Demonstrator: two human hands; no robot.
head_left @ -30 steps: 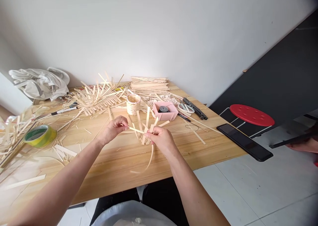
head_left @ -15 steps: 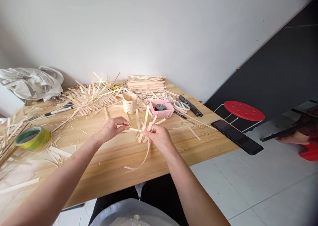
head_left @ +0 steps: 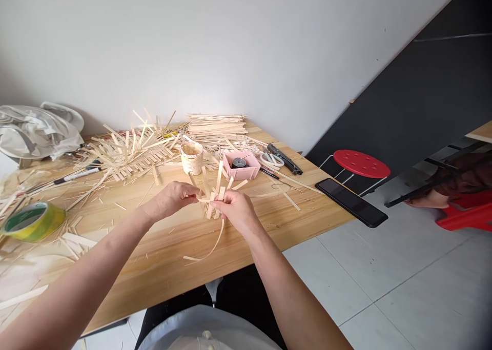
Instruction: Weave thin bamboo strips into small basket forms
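Between my hands is a small woven piece of bamboo strips [head_left: 221,193], its pale ends splaying up and outward. My right hand [head_left: 235,206] is closed on its right side, thumb and fingers pinching the strips. My left hand [head_left: 173,200] pinches a thin bamboo strip [head_left: 203,201] that runs across to the piece. One long strip end [head_left: 215,247] curls down toward me over the table. Just behind stands a small round woven bamboo cup [head_left: 191,160], beside a pink box [head_left: 242,171] holding a dark spool [head_left: 239,163].
Bamboo strips lie in a loose pile [head_left: 130,155] and a neat stack [head_left: 217,126] at the back. Yellow-green tape [head_left: 38,224] is at left. Scissors [head_left: 272,159], a black-handled tool [head_left: 285,159] and a phone [head_left: 350,201] lie right. A red stool [head_left: 362,163] stands beyond the table.
My view has swung slightly right, so the table's things sit further left. My left hand has come closer to the woven piece; both hands keep their pinch.
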